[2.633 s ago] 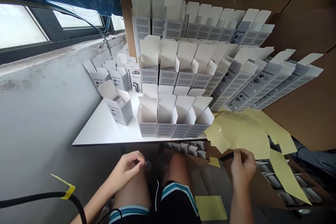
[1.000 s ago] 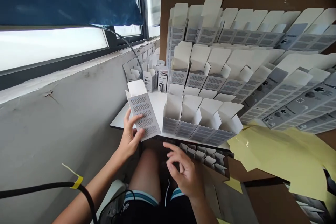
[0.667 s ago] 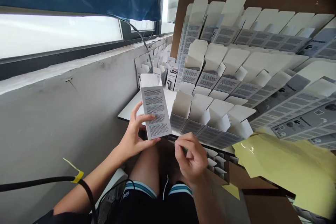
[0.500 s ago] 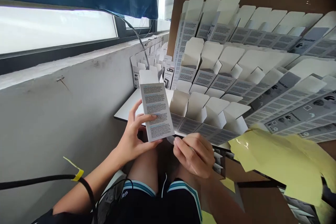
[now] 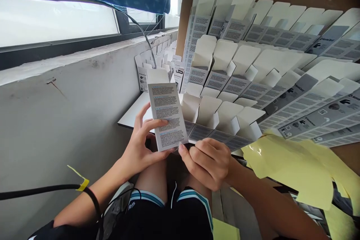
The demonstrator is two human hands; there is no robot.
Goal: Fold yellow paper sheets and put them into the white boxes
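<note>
A narrow white carton (image 5: 168, 116), printed with blocks of small text, stands tilted in front of me with its top flap raised. My left hand (image 5: 142, 140) is closed around it, one finger across the printed face and the thumb under the bottom edge. At the carton's lower right corner, my right hand (image 5: 208, 161) is closed, with a fingertip touching that corner. A small clear sticker (image 5: 176, 149) is barely visible under the bottom edge, mostly hidden by the right fingers.
Rows of open cartons (image 5: 219, 116) fill the right side, with further cartons (image 5: 144, 71) behind at the wall. Yellow backing sheets (image 5: 287, 168) lie at the lower right. A white table edge (image 5: 132, 110) and a black cable (image 5: 56, 189) are on the left.
My right hand has brought the clear sticker up against the carton's bottom edge; before, it showed between the fingertips. The left hand keeps its hold. The whole view has shifted slightly.
</note>
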